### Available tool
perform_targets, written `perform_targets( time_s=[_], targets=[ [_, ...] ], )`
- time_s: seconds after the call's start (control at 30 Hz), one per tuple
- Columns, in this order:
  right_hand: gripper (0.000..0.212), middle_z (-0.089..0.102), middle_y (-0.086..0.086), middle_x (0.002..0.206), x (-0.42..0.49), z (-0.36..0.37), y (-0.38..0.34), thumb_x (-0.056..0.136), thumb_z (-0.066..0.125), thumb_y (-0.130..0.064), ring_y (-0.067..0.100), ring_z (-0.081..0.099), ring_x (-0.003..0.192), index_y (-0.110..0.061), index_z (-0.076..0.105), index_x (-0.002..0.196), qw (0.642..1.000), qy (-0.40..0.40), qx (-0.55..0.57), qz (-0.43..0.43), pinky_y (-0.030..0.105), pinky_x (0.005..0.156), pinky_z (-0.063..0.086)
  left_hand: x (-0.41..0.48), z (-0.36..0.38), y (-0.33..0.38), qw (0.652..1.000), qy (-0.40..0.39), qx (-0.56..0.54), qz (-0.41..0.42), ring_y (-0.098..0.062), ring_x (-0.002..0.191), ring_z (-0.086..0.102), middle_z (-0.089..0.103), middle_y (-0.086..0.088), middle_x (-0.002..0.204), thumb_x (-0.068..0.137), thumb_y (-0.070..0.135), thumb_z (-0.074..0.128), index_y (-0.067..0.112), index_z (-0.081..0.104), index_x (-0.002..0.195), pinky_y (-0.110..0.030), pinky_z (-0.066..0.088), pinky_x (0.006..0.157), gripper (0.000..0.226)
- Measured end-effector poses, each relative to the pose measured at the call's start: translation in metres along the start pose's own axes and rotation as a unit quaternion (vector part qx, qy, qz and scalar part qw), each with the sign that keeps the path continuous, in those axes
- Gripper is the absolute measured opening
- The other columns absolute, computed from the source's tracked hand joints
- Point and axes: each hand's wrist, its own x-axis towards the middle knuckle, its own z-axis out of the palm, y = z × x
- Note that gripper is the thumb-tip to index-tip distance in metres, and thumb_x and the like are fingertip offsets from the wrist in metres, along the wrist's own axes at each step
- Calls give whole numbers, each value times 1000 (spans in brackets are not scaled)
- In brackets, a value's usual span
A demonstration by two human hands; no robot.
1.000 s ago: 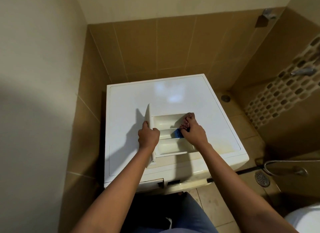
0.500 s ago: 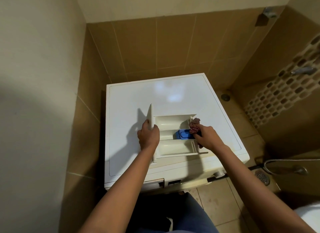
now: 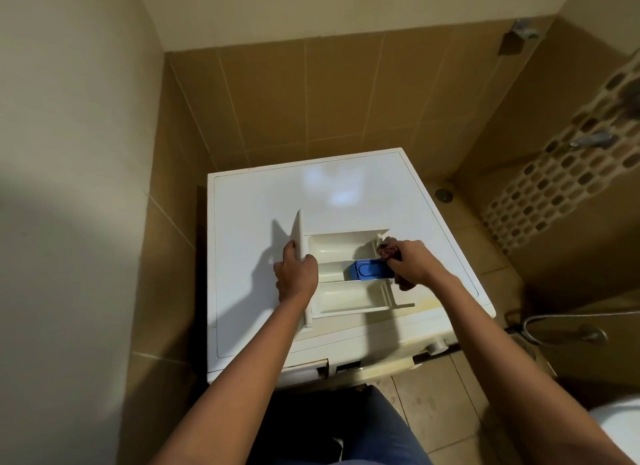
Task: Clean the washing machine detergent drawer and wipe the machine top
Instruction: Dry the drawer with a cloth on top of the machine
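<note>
A white detergent drawer (image 3: 341, 291) lies on the white washing machine top (image 3: 346, 194), taken out of the machine. A blue insert (image 3: 369, 270) sits in its middle compartment. My left hand (image 3: 295, 274) grips the drawer's front panel (image 3: 300, 243) at its left end. At the drawer's right end my right hand (image 3: 414, 265) holds a dark reddish cloth (image 3: 388, 250) bunched against the rear edge, just beside the blue insert.
Tiled walls stand close behind and to the left of the machine. To the right lie a tiled floor with a drain (image 3: 444, 194) and a metal hose (image 3: 561, 329). A yellowish stain (image 3: 429, 303) marks the top's front right corner. A white toilet edge (image 3: 620, 426) shows at bottom right.
My right hand with the cloth has drawn out of the middle compartment to the drawer's right end, uncovering the blue insert. The left hand stays on the front panel.
</note>
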Motion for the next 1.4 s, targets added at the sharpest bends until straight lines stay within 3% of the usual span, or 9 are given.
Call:
perform_targets(
  time_s=[0.1, 0.23, 0.33, 0.4, 0.63, 0.87, 1.07, 1.3, 1.4],
  targets=[
    [18, 64, 5, 75, -1, -28, -15, 88, 48, -6, 10, 59, 58, -15, 63, 89, 991, 122, 47, -7, 17, 46, 44, 0, -1, 0, 1000, -9, -1, -1, -31, 104, 54, 43, -8, 130, 85, 25, 39, 41, 33, 144, -47, 47, 96, 61],
    [19, 61, 9, 85, 13, -38, -25, 89, 46, -4, 21, 62, 61, -10, 61, 99, 944, 281, 170, 24, 29, 47, 55, -1, -2, 0, 1000, -13, -6, 5, -31, 103, 55, 45, -9, 129, 81, 25, 39, 41, 35, 143, -47, 47, 96, 64],
    [21, 65, 11, 97, 37, -3, -28, 88, 51, -1, 27, 65, 83, -11, 67, 98, 974, 207, 88, -2, 41, 75, 56, 0, -2, -1, 1000, -19, -4, 1, -32, 102, 57, 46, -8, 128, 75, 29, 37, 42, 35, 142, -48, 49, 94, 69],
    [20, 62, 15, 110, 48, 31, -37, 90, 51, -3, 30, 57, 103, -4, 66, 102, 988, 156, 1, -14, 37, 87, 48, 0, -2, 0, 1000, -17, -4, 1, -33, 101, 58, 47, -7, 127, 72, 31, 36, 42, 35, 143, -48, 50, 93, 72],
    [24, 53, 18, 120, 55, 56, -59, 91, 46, -2, 33, 59, 101, -1, 60, 110, 987, 140, -78, 29, 34, 72, 43, 4, 0, -2, 1000, -7, -8, 7, -32, 96, 60, 53, -5, 121, 63, 32, 36, 39, 42, 139, -46, 53, 89, 77],
    [14, 61, 12, 106, 43, 84, -97, 85, 55, -3, 27, 61, 95, -8, 64, 96, 982, 102, -40, -153, 29, 68, 43, 6, 1, -3, 1000, 8, 1, 28, -31, 106, 56, 54, -8, 127, 86, 25, 45, 40, 45, 138, -40, 47, 95, 54],
    [50, 42, 8, 144, 47, 80, -86, 89, 52, -2, 19, 39, 133, -11, 46, 138, 966, 37, -109, -233, 33, 96, 41, 7, 0, -3, 1000, 14, -1, 16, -31, 107, 56, 49, -8, 132, 87, 24, 45, 39, 40, 143, -42, 47, 98, 58],
    [54, 45, -4, 142, 47, 38, -12, 85, 50, -2, 20, 50, 122, -26, 52, 133, 983, 128, -100, -83, 35, 83, 50, 7, 0, -4, 1000, 8, -5, 10, -29, 100, 56, 43, -9, 130, 87, 22, 40, 40, 37, 144, -41, 48, 94, 59],
    [48, 62, 5, 118, 39, 12, 15, 84, 50, -2, 31, 58, 101, -28, 60, 122, 987, 151, -59, 14, 38, 73, 55, 6, -1, -3, 1000, 7, -11, 8, -31, 102, 56, 44, -9, 129, 87, 22, 40, 39, 37, 143, -41, 48, 94, 59]
  ],
)
